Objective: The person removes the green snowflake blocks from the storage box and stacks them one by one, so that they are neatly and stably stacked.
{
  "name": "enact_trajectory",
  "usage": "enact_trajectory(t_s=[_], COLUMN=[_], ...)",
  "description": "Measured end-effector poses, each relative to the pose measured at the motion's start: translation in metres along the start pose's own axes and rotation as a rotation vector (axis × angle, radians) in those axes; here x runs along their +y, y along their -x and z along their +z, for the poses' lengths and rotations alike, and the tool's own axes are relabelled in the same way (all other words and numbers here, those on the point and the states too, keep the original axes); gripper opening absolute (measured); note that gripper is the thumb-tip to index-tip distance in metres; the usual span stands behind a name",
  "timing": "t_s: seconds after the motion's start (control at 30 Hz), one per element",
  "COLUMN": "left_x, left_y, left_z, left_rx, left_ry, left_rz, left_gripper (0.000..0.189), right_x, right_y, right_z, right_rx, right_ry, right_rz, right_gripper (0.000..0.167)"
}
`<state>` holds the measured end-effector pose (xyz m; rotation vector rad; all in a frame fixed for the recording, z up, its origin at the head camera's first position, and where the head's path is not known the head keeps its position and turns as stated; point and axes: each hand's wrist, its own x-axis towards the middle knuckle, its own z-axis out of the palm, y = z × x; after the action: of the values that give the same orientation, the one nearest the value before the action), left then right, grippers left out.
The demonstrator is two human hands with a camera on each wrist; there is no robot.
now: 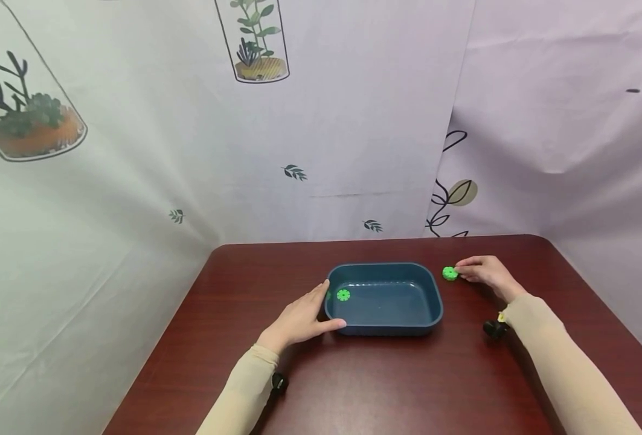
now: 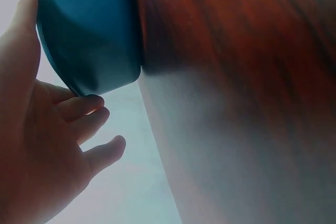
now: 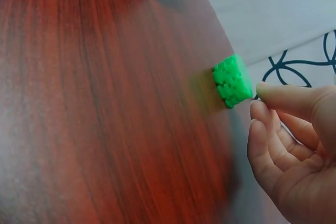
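Note:
A dark blue rectangular tray (image 1: 384, 330) sits on the table, with one green notched disc (image 1: 343, 295) lying in its left end. My left hand (image 1: 299, 318) rests against the tray's left side, fingers fairly straight along the outer wall and thumb on the near rim. In the left wrist view, fingertips (image 2: 97, 102) touch the tray wall (image 2: 100, 40) and the little finger stands away. Right of the tray is a short stack of green notched discs (image 3: 231, 81). My right hand (image 1: 486, 273) has thumb and index fingertips close together right at the stack's upper edge; whether they pinch a disc, I cannot tell.
The dark red-brown wooden table (image 1: 407, 380) has a glossy top. Pale fabric (image 1: 353, 121) with plant prints hangs behind its far edge and at both sides. A black wrist camera (image 1: 496, 329) shows under the right forearm, another (image 1: 279, 382) by the left.

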<state>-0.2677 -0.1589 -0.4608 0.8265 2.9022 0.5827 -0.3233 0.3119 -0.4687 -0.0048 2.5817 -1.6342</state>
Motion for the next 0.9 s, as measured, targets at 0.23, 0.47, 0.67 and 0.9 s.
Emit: enact_trajectory(t_s=[0.23, 0.47, 0.67, 0.9], left_x=[0.000, -0.002, -0.002, -0.003], left_y=[0.001, -0.001, -0.003, 0.001], left_z=[0.001, -0.003, -0.008, -0.003], left_rx=[0.001, 0.006, 0.005, -0.006], left_ry=[0.004, -0.005, -0.008, -0.003], left_rz=[0.007, 0.012, 0.009, 0.010], left_gripper=[0.111, 0.111, 0.112, 0.112], right_x=[-0.021, -0.073, -0.110, -0.126], right_y=[-0.004, -0.016, -0.024, -0.027], right_z=[-0.001, 0.014, 0.038, 0.077], right_rx=[0.025, -0.069, -0.185, -0.313], right_ry=[0.085, 0.177, 0.248, 0.289], right_rz=[-0.003, -0.051, -0.131, -0.198], right_gripper=[0.049, 0.048, 0.039, 0.031])
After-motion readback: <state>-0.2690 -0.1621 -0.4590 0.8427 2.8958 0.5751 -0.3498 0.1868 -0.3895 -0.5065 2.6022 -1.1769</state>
